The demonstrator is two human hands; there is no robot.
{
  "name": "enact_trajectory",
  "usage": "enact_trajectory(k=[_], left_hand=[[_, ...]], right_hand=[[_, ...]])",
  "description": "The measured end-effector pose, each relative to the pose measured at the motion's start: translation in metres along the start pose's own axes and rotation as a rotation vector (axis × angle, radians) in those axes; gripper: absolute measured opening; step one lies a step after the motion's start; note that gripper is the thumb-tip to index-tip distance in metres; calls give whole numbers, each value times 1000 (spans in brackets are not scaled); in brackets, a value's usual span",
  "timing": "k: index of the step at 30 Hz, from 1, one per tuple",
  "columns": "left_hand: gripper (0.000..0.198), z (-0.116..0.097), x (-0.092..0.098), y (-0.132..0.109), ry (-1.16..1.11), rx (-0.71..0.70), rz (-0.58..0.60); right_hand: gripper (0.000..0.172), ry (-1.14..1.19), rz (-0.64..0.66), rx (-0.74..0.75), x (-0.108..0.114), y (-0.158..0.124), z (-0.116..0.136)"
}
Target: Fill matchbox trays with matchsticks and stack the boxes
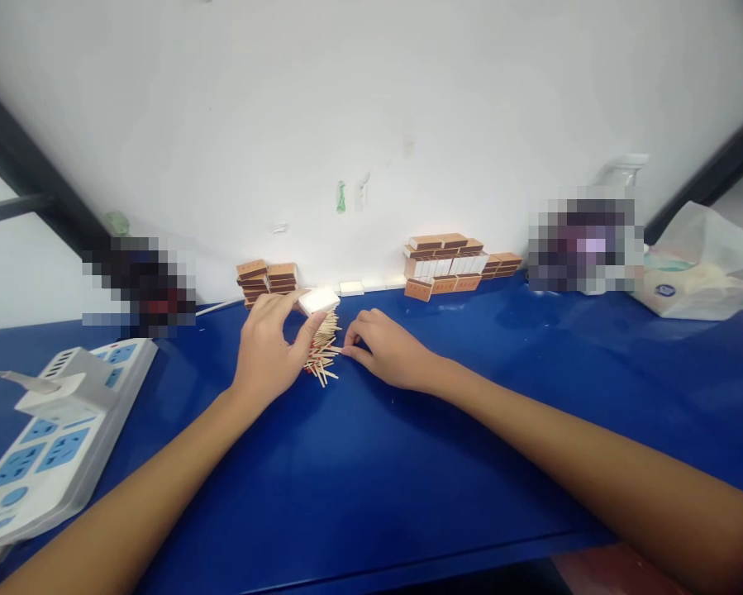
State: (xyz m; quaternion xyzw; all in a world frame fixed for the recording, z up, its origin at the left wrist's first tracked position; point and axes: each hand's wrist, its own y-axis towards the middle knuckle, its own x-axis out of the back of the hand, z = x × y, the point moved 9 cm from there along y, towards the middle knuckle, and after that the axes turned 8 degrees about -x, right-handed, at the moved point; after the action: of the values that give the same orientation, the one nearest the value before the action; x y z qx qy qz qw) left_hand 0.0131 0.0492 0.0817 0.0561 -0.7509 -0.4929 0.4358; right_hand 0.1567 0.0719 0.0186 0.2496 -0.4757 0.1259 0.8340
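Head view: left grip (265,351) around white box (320,302), long axis roughly left-to-right; right grip (387,351) narrow, beside matchsticks (326,343).

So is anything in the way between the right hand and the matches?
Nothing that I can see. The right hand is right at the edge of the matches. The left hand, holding the white box, is on their other side.

A glossy blue tabletop (470,496) meets a pale, marked wall (470,124), flanked by dark slanting bars (21,157).
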Motion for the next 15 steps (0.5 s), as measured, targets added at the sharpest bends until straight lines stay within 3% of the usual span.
enact_trajectory(k=[6,15], left_hand=[[31,-7,-2,0,1,-56,5],[34,-10,-6,-2,11,-87,42]], right_hand=[[13,0,-24,3,0,-6,5],[17,-101,77,3,-6,-7,3]])
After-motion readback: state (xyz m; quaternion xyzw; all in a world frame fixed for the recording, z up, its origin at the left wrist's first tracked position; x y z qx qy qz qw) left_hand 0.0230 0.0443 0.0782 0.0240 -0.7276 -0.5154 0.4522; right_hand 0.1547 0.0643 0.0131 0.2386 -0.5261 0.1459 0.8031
